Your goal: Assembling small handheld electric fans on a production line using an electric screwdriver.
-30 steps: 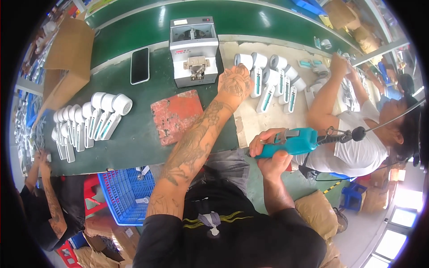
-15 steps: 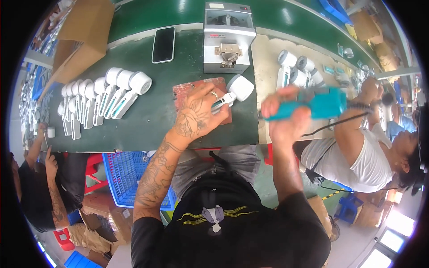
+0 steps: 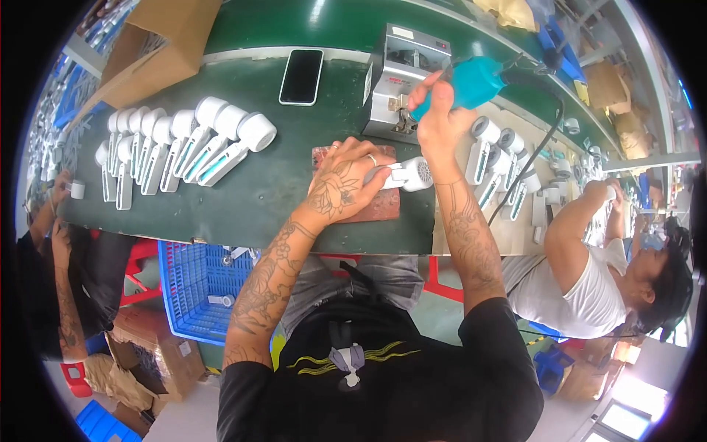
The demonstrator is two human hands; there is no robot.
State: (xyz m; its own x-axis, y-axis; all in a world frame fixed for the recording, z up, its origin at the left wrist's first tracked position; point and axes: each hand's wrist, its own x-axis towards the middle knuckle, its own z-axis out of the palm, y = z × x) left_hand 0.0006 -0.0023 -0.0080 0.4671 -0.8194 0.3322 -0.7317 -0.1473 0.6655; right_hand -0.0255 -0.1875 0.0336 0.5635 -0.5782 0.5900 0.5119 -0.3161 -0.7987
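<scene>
My left hand (image 3: 342, 183) is closed around the handle of a white hairdryer-shaped appliance (image 3: 418, 174), pressing it onto a worn reddish pad (image 3: 379, 208). Its round, grilled head points right, past the pad's edge; my fingers hide most of the handle. In my right hand (image 3: 445, 121) is a teal corded electric screwdriver (image 3: 475, 81), raised with its front end at the silver screw feeder (image 3: 395, 110). The driver's tip cannot be made out against the feeder's outlet.
Similar white appliances (image 3: 177, 140) lie in a row at left, more (image 3: 501, 151) at right. A phone (image 3: 301, 76) lies behind the pad. A black cord (image 3: 549, 132) loops down on the right. A blue basket (image 3: 193, 295) stands below the bench edge. Co-workers sit on both sides.
My right hand has swung the screwdriver up and leftward to the screw feeder. Under my left hand the appliance has been turned, so its grille now shows. The whole view has shifted a little.
</scene>
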